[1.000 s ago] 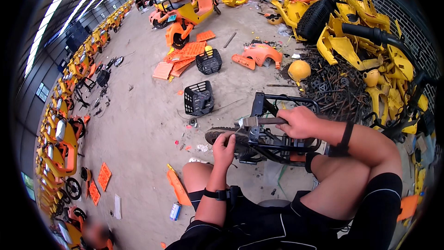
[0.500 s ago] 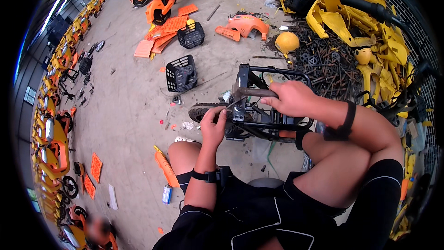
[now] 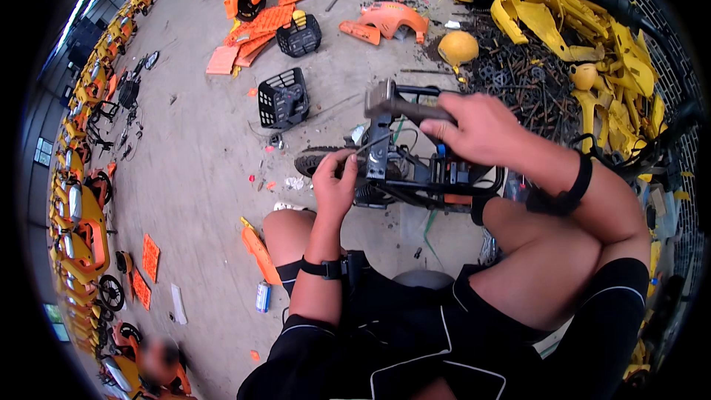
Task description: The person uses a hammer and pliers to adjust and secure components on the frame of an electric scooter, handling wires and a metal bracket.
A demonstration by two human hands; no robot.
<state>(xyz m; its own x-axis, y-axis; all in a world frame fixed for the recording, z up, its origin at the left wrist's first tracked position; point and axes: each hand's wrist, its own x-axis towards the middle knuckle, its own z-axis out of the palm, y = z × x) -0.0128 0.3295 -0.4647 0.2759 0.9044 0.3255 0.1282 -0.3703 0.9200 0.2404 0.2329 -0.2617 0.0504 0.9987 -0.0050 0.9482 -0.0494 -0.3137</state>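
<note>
My right hand is wrapped round the handle of a hammer, its blocky metal head held above the end of a black metal vehicle frame. Between the thumb and fingers of my left hand is a thin metal rod, slanting toward the frame's bracket. Whether its tip touches the bracket I cannot tell. A black tyre lies beside my left hand, partly under the frame. The frame stands on the floor in front of my knees.
Dark metal parts and yellow body panels are heaped on the right. Black baskets and orange panels lie ahead. A spray can is by my left knee. Scooters line the left side.
My right hand has lifted the hammer, whose head was down by the bracket and rod. My left hand still pinches the rod. The whole view has shifted slightly.
</note>
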